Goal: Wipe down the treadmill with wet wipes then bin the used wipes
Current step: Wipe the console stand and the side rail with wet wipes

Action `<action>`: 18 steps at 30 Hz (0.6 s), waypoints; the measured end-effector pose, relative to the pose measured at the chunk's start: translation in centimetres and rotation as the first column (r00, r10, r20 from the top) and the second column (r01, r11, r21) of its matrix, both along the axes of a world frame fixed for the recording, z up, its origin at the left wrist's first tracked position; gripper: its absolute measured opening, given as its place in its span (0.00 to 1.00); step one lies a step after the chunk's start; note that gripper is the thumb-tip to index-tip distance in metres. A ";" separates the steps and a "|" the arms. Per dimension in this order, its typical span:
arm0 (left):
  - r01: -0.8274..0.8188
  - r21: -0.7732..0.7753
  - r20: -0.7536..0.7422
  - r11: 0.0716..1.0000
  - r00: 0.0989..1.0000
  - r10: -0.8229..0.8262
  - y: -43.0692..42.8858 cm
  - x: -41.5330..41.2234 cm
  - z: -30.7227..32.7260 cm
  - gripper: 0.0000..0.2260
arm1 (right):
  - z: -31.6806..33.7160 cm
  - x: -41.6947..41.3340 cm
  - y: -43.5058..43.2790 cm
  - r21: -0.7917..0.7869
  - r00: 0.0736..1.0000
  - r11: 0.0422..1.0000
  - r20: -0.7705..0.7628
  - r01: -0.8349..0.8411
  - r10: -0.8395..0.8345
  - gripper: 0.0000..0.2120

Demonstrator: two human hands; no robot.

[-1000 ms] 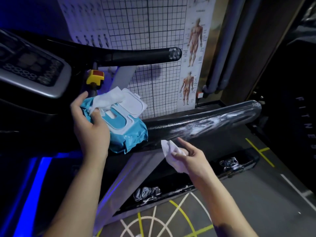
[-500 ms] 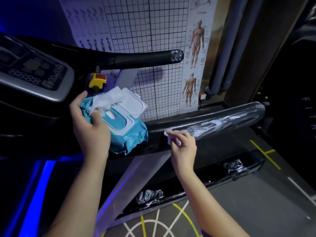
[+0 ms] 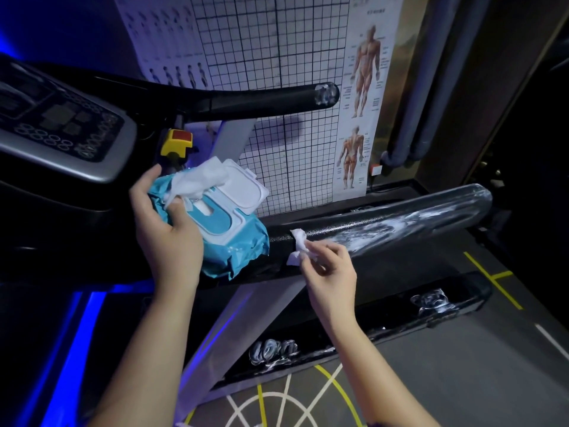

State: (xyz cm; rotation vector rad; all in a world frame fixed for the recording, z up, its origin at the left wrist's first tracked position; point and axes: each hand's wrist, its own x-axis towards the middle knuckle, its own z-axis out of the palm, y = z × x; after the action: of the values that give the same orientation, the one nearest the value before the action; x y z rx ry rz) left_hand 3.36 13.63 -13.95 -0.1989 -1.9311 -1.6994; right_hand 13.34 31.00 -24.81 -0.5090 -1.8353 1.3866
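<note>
Wiping the lower handrail [image 3: 415, 217] is the step in hand: at centre frame the right hand [image 3: 331, 272] pinches a crumpled wet wipe [image 3: 297, 248] against the black bar, where white smears streak toward the right of the frame. Left of centre, the left hand [image 3: 166, 232] grips the blue wipes pack [image 3: 237, 245], its lid [image 3: 246, 188] flipped open and a loose white wipe [image 3: 197, 180] caught under one finger. The next move likely calls for firm strokes along the smeared stretch. No bin shows anywhere. The console [image 3: 61, 131] at upper left is dim and cut off, and whether the loose wipe is fresh or used cannot be told
</note>
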 end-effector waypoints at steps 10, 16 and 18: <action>-0.005 -0.015 -0.012 1.000 1.000 0.004 0.6 0.1 -0.5 0.23 | -3.0 -0.4 1.9 0.627 0.998 0.778 -0.059 0.033 0.006 0.13; -0.012 -0.015 0.010 1.000 1.000 0.012 1.2 0.4 -0.9 0.24 | -3.8 -0.7 4.0 0.656 0.991 0.750 -0.132 0.085 0.003 0.11; -0.013 -0.012 0.014 1.000 1.000 0.013 1.4 0.3 -1.0 0.24 | -3.8 -0.8 4.5 0.650 0.989 0.755 -0.149 0.090 0.011 0.12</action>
State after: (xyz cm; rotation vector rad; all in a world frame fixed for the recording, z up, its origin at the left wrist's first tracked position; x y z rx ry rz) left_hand 3.70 15.05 -14.92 -0.1789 -1.9496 -1.6853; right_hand 12.53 35.47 -28.60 -0.0702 -2.0169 0.6379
